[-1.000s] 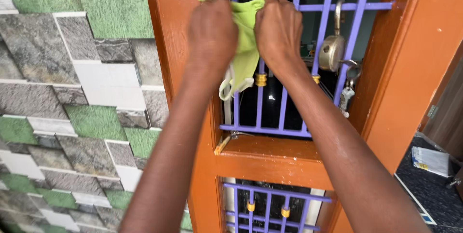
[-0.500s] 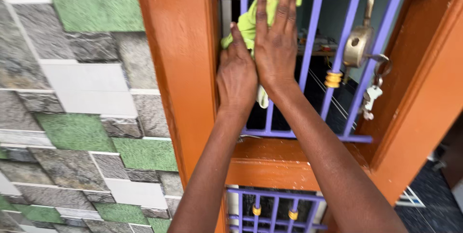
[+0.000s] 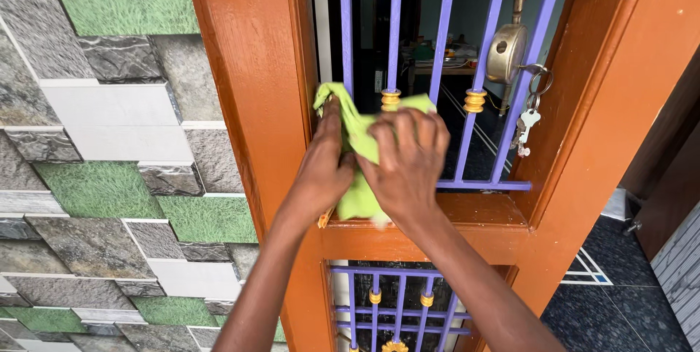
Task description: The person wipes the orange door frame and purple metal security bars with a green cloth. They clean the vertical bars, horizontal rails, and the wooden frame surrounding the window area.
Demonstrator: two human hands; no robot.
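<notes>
Head view: looks down at both hands working low on the upper grille panel of an orange door frame [image 3: 255, 104].
Cloth: a yellow-green cloth [image 3: 357, 141] is bunched against the purple bars [image 3: 394, 31] near the panel's bottom left corner, just above the orange cross rail [image 3: 452, 232].
Left hand: left hand [image 3: 324, 170] pinches the cloth's left part, fingers curled shut on it beside the frame's inner edge, seemingly to keep it pulled taut around a bar.
Right hand: right hand [image 3: 405, 166] lies over the cloth, fingers bent and closed on it, pressing it to the bars; the two hands touch.
Around: a brass padlock [image 3: 505, 53] hangs from the top rail near the panel's right edge, with keys [image 3: 525, 126] dangling below it, well apart from the hands.
In the way: gold collars [image 3: 391, 99] on the bars sit just above the cloth.
Elsewhere: a stone-pattern wall [image 3: 109, 177] lies left of the frame; a second grille [image 3: 394, 301] sits below the rail.
</notes>
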